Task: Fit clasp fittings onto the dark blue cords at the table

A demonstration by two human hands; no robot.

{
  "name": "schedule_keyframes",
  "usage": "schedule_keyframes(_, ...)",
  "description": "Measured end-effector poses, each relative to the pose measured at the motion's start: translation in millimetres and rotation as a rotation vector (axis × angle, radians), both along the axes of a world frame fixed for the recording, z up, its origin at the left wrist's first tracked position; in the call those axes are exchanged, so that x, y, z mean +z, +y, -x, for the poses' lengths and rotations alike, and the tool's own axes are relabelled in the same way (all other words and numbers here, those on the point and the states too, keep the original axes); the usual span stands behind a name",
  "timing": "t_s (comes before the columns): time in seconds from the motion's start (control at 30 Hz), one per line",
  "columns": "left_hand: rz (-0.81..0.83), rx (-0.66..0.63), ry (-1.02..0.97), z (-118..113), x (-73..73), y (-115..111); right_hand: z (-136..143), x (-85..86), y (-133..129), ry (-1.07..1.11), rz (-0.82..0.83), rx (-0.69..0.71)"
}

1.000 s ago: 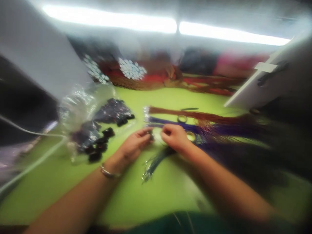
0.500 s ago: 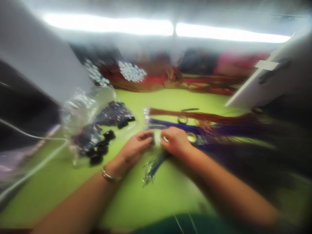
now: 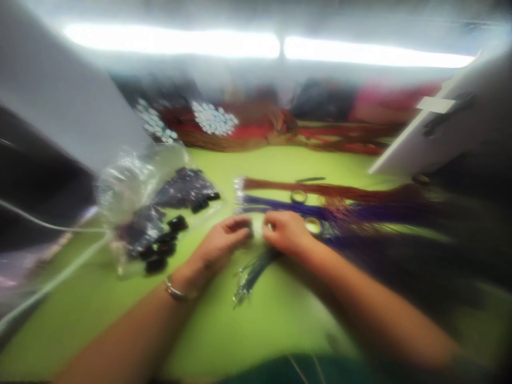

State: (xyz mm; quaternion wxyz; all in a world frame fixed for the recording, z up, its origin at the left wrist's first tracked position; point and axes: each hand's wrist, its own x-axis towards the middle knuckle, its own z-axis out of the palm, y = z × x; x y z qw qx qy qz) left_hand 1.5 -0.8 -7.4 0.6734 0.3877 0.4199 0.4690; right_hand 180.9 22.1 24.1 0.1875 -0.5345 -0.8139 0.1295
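Observation:
Near the middle of the green table (image 3: 240,341), my left hand (image 3: 226,237) is closed in a pinch, with a small dark piece at its fingertips. Facing it, my right hand (image 3: 286,232) has its fingers pressed together; what it holds is blurred and too small to name. A small gap with a pale blur lies between the two hands. Below them rests a bundle of dark wires (image 3: 254,274) with shiny metal ends. Behind them lie a purple wire bundle (image 3: 272,202) and a brown wire bundle (image 3: 280,185).
Clear plastic bags (image 3: 128,184) with black connectors (image 3: 162,248) lie at the left. Two tape rolls, one nearer (image 3: 312,226), sit by the wires. Across the table are a person's hand, red-brown wires and white-ended bundles (image 3: 215,118). Grey panels stand at both sides.
The whole view has shifted very slightly. Both hands stay in nearly the same place and pose.

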Motion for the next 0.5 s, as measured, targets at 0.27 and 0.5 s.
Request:
schedule_keyframes(0.27, 0.012, -0.024, -0.005, 0.5, 1.6, 0.5, 0.1, 1.6, -2.0, -0.056, -0.071, 0.007)
schedule_keyframes(0.5, -0.011, -0.025, 0.01, -1.0, 2.4, 0.3, 0.7, 0.4, -3.1, -0.091, -0.076, 0.017)
